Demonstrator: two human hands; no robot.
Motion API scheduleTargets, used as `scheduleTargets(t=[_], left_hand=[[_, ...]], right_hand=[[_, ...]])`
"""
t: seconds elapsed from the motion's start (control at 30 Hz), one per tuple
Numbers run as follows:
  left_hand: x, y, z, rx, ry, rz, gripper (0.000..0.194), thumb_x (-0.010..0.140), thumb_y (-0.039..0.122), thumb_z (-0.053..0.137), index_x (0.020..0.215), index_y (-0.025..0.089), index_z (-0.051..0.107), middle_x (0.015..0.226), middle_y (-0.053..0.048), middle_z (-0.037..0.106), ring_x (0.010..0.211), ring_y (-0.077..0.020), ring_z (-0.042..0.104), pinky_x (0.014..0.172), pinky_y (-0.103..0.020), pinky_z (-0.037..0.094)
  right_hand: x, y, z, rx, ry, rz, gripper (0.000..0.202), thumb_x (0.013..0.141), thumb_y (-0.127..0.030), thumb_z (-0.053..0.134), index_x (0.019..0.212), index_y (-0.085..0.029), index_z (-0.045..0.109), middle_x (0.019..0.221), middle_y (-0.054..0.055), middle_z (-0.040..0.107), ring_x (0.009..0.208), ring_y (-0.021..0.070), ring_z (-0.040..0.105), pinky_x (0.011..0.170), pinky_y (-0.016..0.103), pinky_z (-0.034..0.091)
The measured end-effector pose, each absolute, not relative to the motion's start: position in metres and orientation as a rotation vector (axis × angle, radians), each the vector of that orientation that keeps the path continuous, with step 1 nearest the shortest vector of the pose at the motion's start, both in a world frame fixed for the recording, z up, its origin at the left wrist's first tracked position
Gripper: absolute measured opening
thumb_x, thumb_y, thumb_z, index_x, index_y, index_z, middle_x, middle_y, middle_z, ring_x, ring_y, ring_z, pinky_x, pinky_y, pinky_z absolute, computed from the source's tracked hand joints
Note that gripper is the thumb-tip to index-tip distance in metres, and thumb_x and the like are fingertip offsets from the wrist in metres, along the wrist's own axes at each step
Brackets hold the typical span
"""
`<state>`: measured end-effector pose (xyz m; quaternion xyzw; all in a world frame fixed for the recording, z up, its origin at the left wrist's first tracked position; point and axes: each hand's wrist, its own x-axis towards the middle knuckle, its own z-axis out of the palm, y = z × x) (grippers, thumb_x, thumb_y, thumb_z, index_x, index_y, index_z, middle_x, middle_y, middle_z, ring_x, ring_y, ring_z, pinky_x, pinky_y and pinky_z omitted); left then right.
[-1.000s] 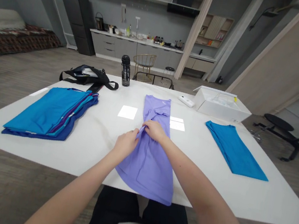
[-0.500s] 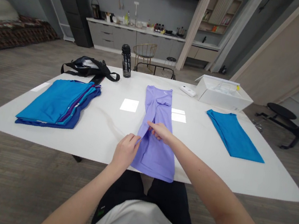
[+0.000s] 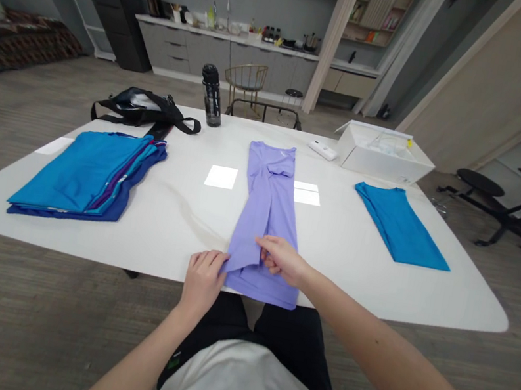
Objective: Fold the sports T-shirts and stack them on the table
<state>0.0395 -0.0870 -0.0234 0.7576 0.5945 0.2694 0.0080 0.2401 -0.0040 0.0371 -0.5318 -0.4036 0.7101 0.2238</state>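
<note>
A lavender shirt lies lengthwise on the white table, folded narrow, its lower edge at the table's front edge. One sleeve lies down along its front. My left hand pinches the left corner of the sleeve end. My right hand grips the sleeve's right edge, a little higher up. To the left sits a stack of folded clothes, bright blue on top with purple and dark blue layers beneath. A folded blue garment lies alone on the right.
Along the table's far side are a black bag, a dark bottle, a small white device and an open white box. A chair stands behind the table.
The lavender sleeve has been drawn down and spread flatter over the shirt's front. Both hands have moved nearer the front edge, still holding it. The view has shifted slightly.
</note>
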Motion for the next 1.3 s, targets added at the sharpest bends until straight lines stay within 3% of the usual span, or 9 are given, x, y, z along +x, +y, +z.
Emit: scheduleTargets(t=[0.07, 0.17, 0.4, 0.5, 0.67, 0.9, 1.13, 1.3], left_hand=[[0.04, -0.09, -0.026, 2.384, 1.79, 0.934, 0.031, 0.088, 0.006, 0.053, 0.113, 0.021, 0.063, 0.103, -0.009, 0.07, 0.097, -0.0255, 0.064, 0.089, -0.042, 0.05], [0.043, -0.094, -0.024, 2.359, 1.714, 1.056, 0.031, 0.093, 0.008, 0.049, 0.117, 0.022, 0.062, 0.104, -0.009, 0.068, 0.097, -0.0233, 0.064, 0.09, -0.039, 0.053], [0.047, -0.097, -0.013, 2.249, 1.697, 1.093, 0.023, 0.096, 0.014, 0.052, 0.114, 0.022, 0.063, 0.104, -0.007, 0.069, 0.095, -0.0214, 0.066, 0.089, -0.037, 0.054], [0.049, -0.098, -0.01, 2.229, 1.697, 1.113, 0.02, 0.097, 0.016, 0.053, 0.113, 0.021, 0.063, 0.101, -0.007, 0.07, 0.093, -0.0209, 0.066, 0.088, -0.037, 0.055], [0.054, -0.099, -0.006, 2.173, 1.691, 1.163, 0.017, 0.099, 0.019, 0.051, 0.11, 0.022, 0.063, 0.099, -0.007, 0.07, 0.091, -0.0197, 0.067, 0.087, -0.036, 0.055], [0.053, -0.099, -0.005, 2.161, 1.68, 1.192, 0.017, 0.099, 0.019, 0.049, 0.11, 0.022, 0.062, 0.097, -0.006, 0.069, 0.089, -0.0181, 0.067, 0.084, -0.033, 0.055], [0.039, -0.105, 0.007, 2.459, 1.832, 0.936, 0.024, 0.097, 0.017, 0.052, 0.12, 0.02, 0.059, 0.098, -0.008, 0.068, 0.089, -0.0234, 0.065, 0.082, -0.037, 0.051], [0.046, -0.109, 0.005, 2.536, 1.891, 0.476, 0.021, 0.091, 0.011, 0.056, 0.109, 0.021, 0.062, 0.095, -0.007, 0.065, 0.086, -0.0254, 0.062, 0.079, -0.04, 0.048]], right_hand=[[0.241, -0.017, 0.038, -1.485, -1.204, 2.022, 0.038, 0.087, -0.052, 0.068, 0.075, -0.019, 0.053, 0.059, -0.007, 0.049, 0.04, 0.0031, 0.028, 0.037, 0.019, 0.01], [0.242, -0.035, 0.039, -1.515, -1.271, 2.096, 0.034, 0.083, -0.049, 0.074, 0.078, -0.019, 0.059, 0.057, -0.008, 0.049, 0.04, 0.0034, 0.028, 0.037, 0.02, 0.012], [0.249, -0.042, 0.02, -1.78, -1.537, 1.675, 0.043, 0.087, -0.061, 0.067, 0.098, -0.02, 0.06, 0.058, -0.005, 0.062, 0.04, 0.0077, 0.045, 0.04, 0.02, 0.03], [0.249, -0.037, 0.013, -1.819, -1.68, 1.654, 0.041, 0.087, -0.06, 0.068, 0.092, -0.019, 0.063, 0.054, -0.003, 0.063, 0.039, 0.0099, 0.049, 0.041, 0.022, 0.036], [0.242, -0.032, 0.015, -1.821, -1.479, 1.855, 0.038, 0.086, -0.056, 0.072, 0.082, -0.02, 0.062, 0.053, -0.003, 0.062, 0.036, 0.0073, 0.043, 0.034, 0.02, 0.026], [0.236, -0.035, 0.025, -1.642, -1.112, 2.111, 0.031, 0.084, -0.03, 0.072, 0.068, -0.02, 0.048, 0.05, -0.007, 0.051, 0.035, 0.003, 0.028, 0.035, 0.018, 0.011], [0.262, -0.043, 0.048, -1.433, -1.17, 1.963, 0.03, 0.088, -0.034, 0.064, 0.067, -0.021, 0.046, 0.049, -0.009, 0.047, 0.035, 0.004, 0.027, 0.037, 0.021, 0.013], [0.271, -0.053, 0.029, -1.641, -1.496, 1.717, 0.029, 0.09, -0.035, 0.061, 0.067, -0.02, 0.053, 0.049, -0.006, 0.054, 0.038, 0.0071, 0.04, 0.041, 0.021, 0.028]])
